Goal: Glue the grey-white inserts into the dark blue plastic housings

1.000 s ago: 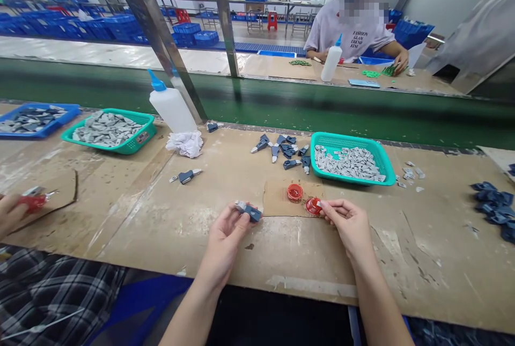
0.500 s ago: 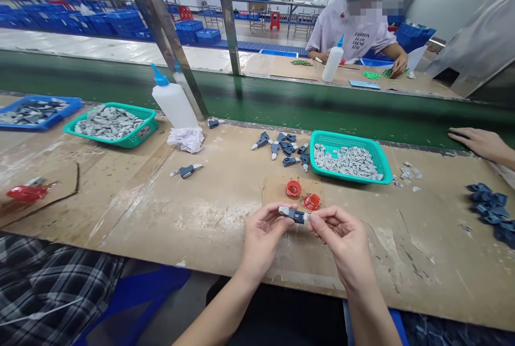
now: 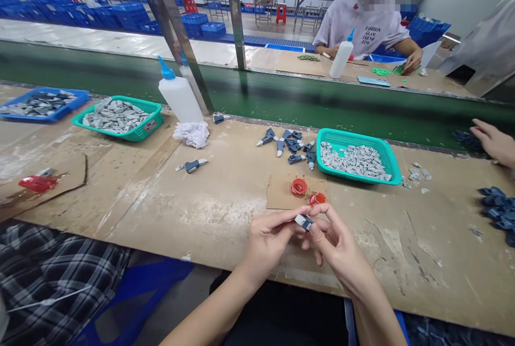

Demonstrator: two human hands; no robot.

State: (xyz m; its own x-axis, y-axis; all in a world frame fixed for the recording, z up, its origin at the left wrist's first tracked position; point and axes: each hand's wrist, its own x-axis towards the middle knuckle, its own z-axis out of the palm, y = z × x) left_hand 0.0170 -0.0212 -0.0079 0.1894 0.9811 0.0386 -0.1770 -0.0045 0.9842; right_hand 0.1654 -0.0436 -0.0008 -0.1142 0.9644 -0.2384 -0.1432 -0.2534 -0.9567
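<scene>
My left hand (image 3: 267, 241) and my right hand (image 3: 336, 241) meet above the cardboard-covered workbench (image 3: 140, 212). Between their fingers is a small blue-grey plastic part with a pale grey end (image 3: 303, 222), partly hidden by my fingers. Just beyond my hands, two small red round cups (image 3: 299, 186) (image 3: 317, 199) sit on a brown cardboard square (image 3: 295, 191). Several loose blue-grey parts (image 3: 287, 147) lie farther off, beyond the cardboard.
A teal basket of grey pieces (image 3: 358, 157) stands to the right, another (image 3: 118, 119) to the left beside a blue tray (image 3: 42, 104). A glue bottle (image 3: 180, 98) stands by a white rag (image 3: 191, 134). A co-worker's hand (image 3: 493, 143) is at the right edge, near dark blue parts (image 3: 497, 212).
The part has passed from my left hand alone to between both hands. A co-worker's hand has left the red tool at the left and another has appeared at the right.
</scene>
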